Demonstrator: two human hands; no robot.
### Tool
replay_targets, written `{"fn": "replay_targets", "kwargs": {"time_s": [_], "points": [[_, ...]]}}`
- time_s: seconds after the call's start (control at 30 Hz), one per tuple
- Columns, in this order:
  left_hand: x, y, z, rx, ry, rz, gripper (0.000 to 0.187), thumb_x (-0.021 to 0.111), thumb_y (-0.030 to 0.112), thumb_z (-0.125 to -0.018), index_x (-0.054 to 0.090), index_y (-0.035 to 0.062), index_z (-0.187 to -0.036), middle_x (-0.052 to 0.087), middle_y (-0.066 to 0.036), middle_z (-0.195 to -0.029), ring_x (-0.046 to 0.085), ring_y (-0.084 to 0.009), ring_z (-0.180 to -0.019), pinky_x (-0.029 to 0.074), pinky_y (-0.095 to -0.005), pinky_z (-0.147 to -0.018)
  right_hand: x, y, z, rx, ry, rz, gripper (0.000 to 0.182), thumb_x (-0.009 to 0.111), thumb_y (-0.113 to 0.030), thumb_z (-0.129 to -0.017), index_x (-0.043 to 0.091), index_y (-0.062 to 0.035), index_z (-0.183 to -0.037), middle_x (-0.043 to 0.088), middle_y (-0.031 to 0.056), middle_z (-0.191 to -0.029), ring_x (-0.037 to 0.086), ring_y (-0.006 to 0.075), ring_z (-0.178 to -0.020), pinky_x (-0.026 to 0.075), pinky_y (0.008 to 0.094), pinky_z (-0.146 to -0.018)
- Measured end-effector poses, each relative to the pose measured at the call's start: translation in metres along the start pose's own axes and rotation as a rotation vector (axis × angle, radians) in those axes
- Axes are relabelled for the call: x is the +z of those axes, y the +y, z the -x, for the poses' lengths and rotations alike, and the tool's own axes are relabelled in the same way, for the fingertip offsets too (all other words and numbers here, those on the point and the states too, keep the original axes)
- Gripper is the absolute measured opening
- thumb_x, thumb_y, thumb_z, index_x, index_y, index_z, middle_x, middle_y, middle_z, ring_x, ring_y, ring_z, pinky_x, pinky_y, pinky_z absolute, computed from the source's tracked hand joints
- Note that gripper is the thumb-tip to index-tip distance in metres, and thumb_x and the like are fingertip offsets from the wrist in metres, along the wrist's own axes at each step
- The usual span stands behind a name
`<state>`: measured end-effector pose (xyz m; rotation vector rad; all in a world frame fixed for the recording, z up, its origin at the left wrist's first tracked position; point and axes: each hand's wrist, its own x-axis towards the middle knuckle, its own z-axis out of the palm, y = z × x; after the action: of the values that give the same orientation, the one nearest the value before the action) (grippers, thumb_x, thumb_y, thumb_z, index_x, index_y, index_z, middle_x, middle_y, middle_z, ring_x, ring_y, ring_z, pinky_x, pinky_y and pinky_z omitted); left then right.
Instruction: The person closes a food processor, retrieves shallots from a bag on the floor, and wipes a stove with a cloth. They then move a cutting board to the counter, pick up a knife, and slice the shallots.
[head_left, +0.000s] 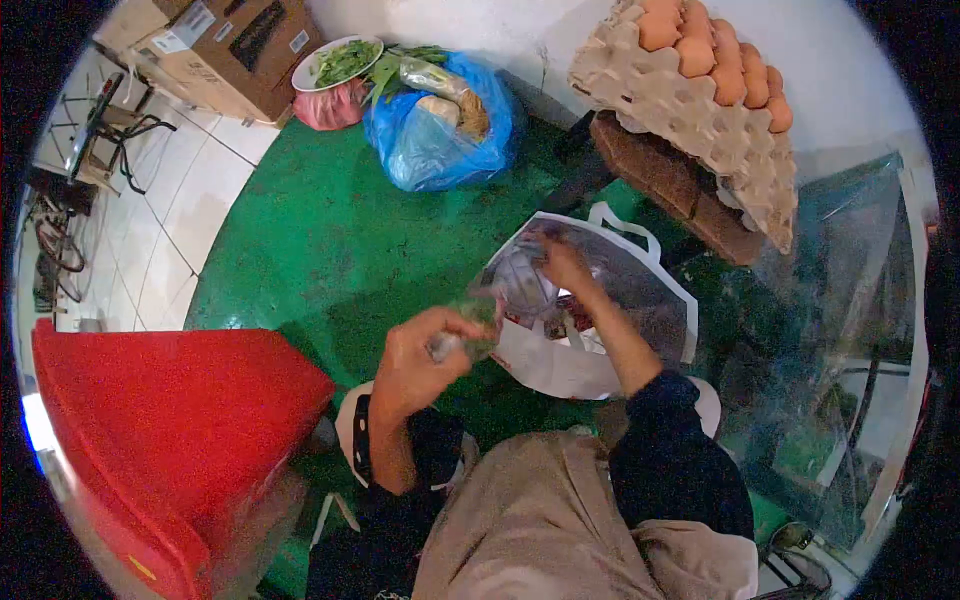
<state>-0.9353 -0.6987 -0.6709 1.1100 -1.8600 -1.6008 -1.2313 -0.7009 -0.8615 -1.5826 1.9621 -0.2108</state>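
My left hand [420, 362] is closed on a small clear plastic bag [482, 325] with something green in it. Motion blurs the bag, and its contents are hard to make out. It hangs just off the near-left rim of a white shopping bag [545, 362], which stands open on the floor between my legs. Inside that opening is my right hand [565, 265], over clear plastic packaging [522, 282]; its fingers are dim and smeared. Small dark red items [575, 318] show deeper in the shopping bag.
Ahead sits a blue plastic bag [440, 150] of produce, beside a white plate [340, 65] of chopped greens and a cardboard box [235, 50]. Egg trays [690, 130] with brown eggs lean at upper right. A red plastic seat [180, 420] stands left, a glass panel [820, 350] right.
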Motion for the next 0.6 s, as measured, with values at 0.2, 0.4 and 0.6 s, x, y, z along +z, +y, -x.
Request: {"fn": "replay_targets", "kwargs": {"time_s": [0.2,0.4,0.6], "points": [[-0.003,0.022,-0.004,0.154,-0.607,0.165,0.034,0.062,0.005,-0.068,0.067,0.0053,-0.101,0.067,-0.007,-0.089,0.063,-0.0160,-0.080,0.048,-0.0277,-0.073,0.035,-0.031,0.045,0.037,-0.028,0.237,0.113,0.085,-0.039,-0.057,0.018,-0.0322,-0.148,0.009,0.0316,-0.150,0.021,0.0549,-0.132,0.040,0.0614,-0.095],[0.079,-0.035,-0.009,-0.061,-0.540,-0.271,0.082,0.067,0.016,-0.069,0.032,0.0073,-0.143,0.064,-0.026,-0.091,0.063,-0.0439,-0.084,0.050,-0.0453,-0.080,-0.002,-0.032,0.036,-0.177,-0.120,0.302,0.106,0.082,-0.029,-0.064,0.017,-0.0351,-0.148,0.007,0.0298,-0.151,0.016,0.0551,-0.134,0.039,0.0597,-0.098],[0.147,-0.102,-0.022,-0.115,-0.413,-0.567,0.097,0.064,0.023,-0.073,0.006,0.0021,-0.148,0.062,-0.034,-0.095,0.062,-0.0475,-0.089,0.049,-0.0484,-0.084,0.005,-0.025,0.030,-0.140,-0.152,0.266,0.102,0.079,-0.022,-0.068,0.018,-0.0386,-0.147,0.004,0.0277,-0.152,0.014,0.0545,-0.135,0.036,0.0571,-0.103]]}}
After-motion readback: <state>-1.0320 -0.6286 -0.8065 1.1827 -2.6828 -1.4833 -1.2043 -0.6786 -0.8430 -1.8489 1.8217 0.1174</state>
